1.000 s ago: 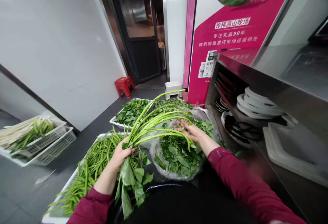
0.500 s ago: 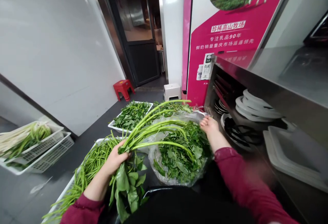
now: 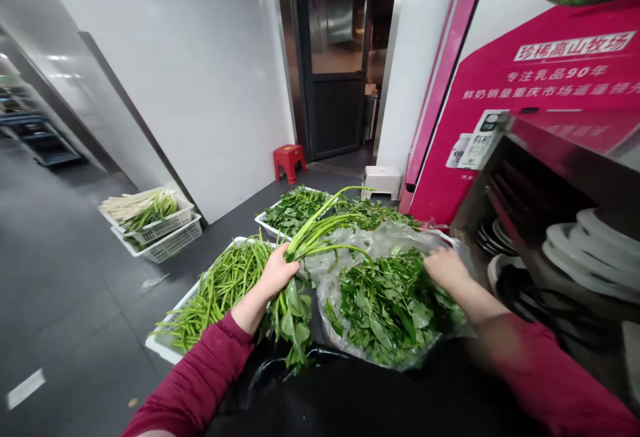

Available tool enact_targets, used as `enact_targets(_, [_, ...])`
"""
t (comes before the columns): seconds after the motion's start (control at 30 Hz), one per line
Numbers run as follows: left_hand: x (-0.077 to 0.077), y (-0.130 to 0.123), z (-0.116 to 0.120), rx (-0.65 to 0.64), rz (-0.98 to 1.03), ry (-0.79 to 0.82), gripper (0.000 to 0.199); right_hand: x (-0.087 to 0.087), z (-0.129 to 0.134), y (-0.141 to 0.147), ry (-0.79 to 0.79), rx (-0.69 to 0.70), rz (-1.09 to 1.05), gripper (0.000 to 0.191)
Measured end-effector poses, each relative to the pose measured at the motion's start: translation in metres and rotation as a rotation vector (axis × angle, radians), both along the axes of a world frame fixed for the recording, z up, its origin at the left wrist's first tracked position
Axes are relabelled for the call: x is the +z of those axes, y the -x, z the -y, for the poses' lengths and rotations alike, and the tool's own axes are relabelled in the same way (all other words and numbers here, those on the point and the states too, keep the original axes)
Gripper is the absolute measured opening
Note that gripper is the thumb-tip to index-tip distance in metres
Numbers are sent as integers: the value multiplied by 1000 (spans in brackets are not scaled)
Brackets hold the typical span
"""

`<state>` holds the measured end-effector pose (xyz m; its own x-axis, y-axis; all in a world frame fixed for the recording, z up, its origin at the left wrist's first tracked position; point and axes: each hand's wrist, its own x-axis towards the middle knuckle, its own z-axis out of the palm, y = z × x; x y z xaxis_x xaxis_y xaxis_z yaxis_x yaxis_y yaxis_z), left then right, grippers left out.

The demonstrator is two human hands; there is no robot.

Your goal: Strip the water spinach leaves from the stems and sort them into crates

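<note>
A bunch of leafy greens [image 3: 295, 314] is gripped by my left hand [image 3: 277, 270], its pale stems fanning out to the right and its leaves hanging below. My right hand [image 3: 447, 269] is closed at the upper right edge of a clear plastic bag [image 3: 330, 297]; what its fingers pinch is too small to make out. Loose green leaves [image 3: 390, 304] fill the open bag. Left of my left hand, cut green stems [image 3: 220, 290] lie in a white basket [image 3: 163, 349]. Behind the bag stands another white basket [image 3: 267, 225] of leaves.
Two stacked white baskets [image 3: 175, 245] with scallions stand on the floor at left. A red stool [image 3: 289, 160] and a white stool [image 3: 381, 180] are near the doorway. Metal shelves with white plates [image 3: 590, 254] border the right side, beside a pink cabinet [image 3: 540, 77].
The view has swung left, so the surroundings appear farther right. My left hand still holds the bunch. My right hand remains by the bag's right edge, its back now turned more upward.
</note>
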<state>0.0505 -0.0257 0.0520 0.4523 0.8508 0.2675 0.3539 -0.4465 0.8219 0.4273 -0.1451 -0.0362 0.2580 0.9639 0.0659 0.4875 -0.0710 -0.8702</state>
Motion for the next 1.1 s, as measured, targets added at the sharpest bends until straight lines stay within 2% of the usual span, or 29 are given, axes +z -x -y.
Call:
enact_targets(0.07, [-1,-3,2,34,31,-9,37,10,0,18,-26,15,74,14])
enact_targets(0.13, [-3,-8,7,62,50,-38,38,18,-3,50,62,106,44,11])
enact_targets(0.2, [-8,-16,14,93,44,-76,37,23,-8,92,214,254,-180,20])
enact_targets(0.23, [-13,-21,19,103,22,-93,36,25,-13,115,257,310,-356,32])
enact_targets(0.27, [-18,-28,25,112,-19,-108,35,28,-18,137,236,333,-527,43])
enact_targets(0.33, [-32,-42,39,137,-149,-130,35,35,-33,174,70,262,-786,50])
enact_targets(0.43, [-50,-62,59,136,-322,-155,53,46,-55,203,-127,76,-978,41])
enact_targets(0.5, [-56,-68,66,39,-317,-182,68,50,-61,203,-187,-1,-995,35])
enact_targets(0.57, [-55,-65,65,-151,-270,-241,83,52,-59,192,-215,15,-904,32])
enact_targets(0.63, [-46,-52,61,-359,-297,-320,90,54,-52,176,-180,99,-718,29])
enact_targets(0.67, [-39,-43,58,-423,-344,-362,84,56,-48,168,-147,145,-598,29])
enact_targets(0.73, [-18,-26,52,-416,-417,-480,62,63,-41,153,-58,239,-380,28])
enact_targets(0.8, [9,-13,46,-345,-402,-672,51,75,-35,142,40,355,-234,29])
enact_targets(0.83, [23,-11,42,-341,-378,-772,54,83,-34,138,91,425,-185,29])
enact_targets(0.9, [51,-12,31,-432,-359,-898,71,101,-31,132,197,588,-99,28])
enact_targets(0.93, [63,-15,24,-491,-370,-892,79,111,-31,130,249,666,-58,26])
enact_targets(1.0, [79,-21,8,-573,-412,-722,90,129,-30,128,328,787,4,24])
enact_targets(1.03, [81,-23,0,-621,-435,-571,90,137,-30,127,356,829,25,24])
enact_targets(1.1, [74,-23,-10,-754,-431,-192,78,149,-30,126,387,875,42,29])
